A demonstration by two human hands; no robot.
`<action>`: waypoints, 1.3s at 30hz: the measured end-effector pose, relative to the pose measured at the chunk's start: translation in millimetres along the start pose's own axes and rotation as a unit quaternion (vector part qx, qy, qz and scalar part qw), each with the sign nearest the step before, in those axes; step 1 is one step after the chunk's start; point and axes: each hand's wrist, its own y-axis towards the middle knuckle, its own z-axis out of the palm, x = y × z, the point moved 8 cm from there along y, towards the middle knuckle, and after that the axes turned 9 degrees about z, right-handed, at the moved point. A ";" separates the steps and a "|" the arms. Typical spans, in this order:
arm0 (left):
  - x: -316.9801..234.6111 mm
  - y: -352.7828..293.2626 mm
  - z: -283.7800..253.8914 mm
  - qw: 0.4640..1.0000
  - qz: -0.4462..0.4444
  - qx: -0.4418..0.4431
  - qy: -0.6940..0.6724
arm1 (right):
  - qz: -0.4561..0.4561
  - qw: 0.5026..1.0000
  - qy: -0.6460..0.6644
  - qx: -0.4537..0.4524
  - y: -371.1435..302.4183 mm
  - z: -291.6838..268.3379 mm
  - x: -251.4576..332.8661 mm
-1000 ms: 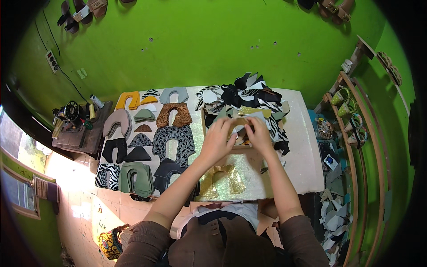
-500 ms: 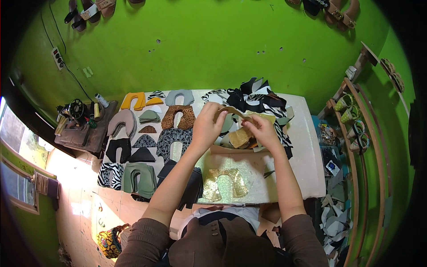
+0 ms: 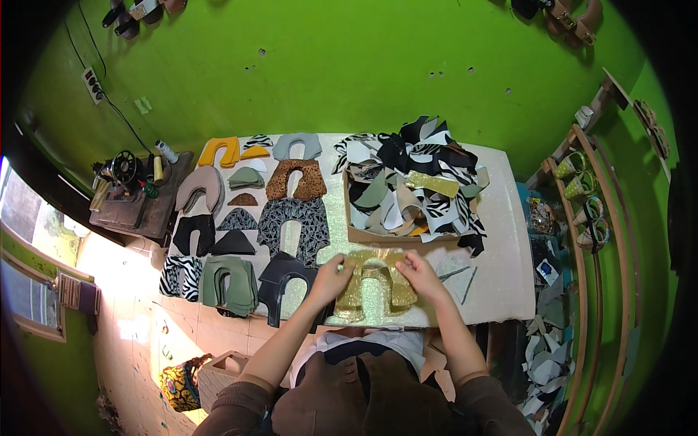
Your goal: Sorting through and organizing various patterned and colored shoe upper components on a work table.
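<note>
Between my two hands is a shiny gold U-shaped cut piece (image 3: 403,292), its curved end away from me and its legs toward me. My left hand (image 3: 333,279) pinches its left edge, and my right hand (image 3: 420,275) pinches the upper right edge. It sits over another gold piece (image 3: 349,311) near the table's front edge, which it partly hides. To the left of my left hand lies a black U-shaped piece (image 3: 272,294). Beyond my hands stands a cardboard box (image 3: 371,237) heaped with offcuts, a gold strip (image 3: 432,184) on top.
Stacks of U-shaped and half-round pieces, such as the green stack (image 3: 222,283) and leopard-print stack (image 3: 297,180), cover the table's left side. Thin dark strips (image 3: 465,280) lie right of my right hand. A sewing machine (image 3: 123,174) stands far left, a wooden rack (image 3: 603,269) at right.
Both hands have come down from above the scrap box to the front of the table. They now hold a gold U-shaped piece over the one lying there. The gold strip rests on the heap.
</note>
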 end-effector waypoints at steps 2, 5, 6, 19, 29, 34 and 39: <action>11.9 -13.1 9.4 0.999 -0.013 0.012 0.028 | 0.042 0.999 0.008 0.014 -5.8 9.6 -18.7; 31.3 -23.9 22.9 0.999 -0.032 0.025 0.026 | 0.092 0.995 -0.037 0.004 -4.5 8.5 -60.5; 35.8 -24.9 25.8 0.998 -0.034 0.026 0.041 | 0.086 0.994 -0.071 -0.022 -2.4 4.4 -72.6; 46.3 -33.6 20.4 0.995 -0.073 0.002 0.060 | 0.096 0.965 -0.220 -0.107 -10.7 14.2 -55.3; -14.7 -43.2 35.5 0.957 0.174 -0.027 0.230 | -0.123 0.836 -0.466 -0.264 -26.9 21.8 -9.9; 1.2 -39.0 66.1 0.906 0.244 0.056 0.340 | -0.167 0.803 -0.553 -0.147 -26.0 68.3 -28.2; 25.9 -40.7 75.2 0.893 0.217 0.086 0.384 | -0.133 0.817 -0.548 -0.121 -19.8 67.1 -47.3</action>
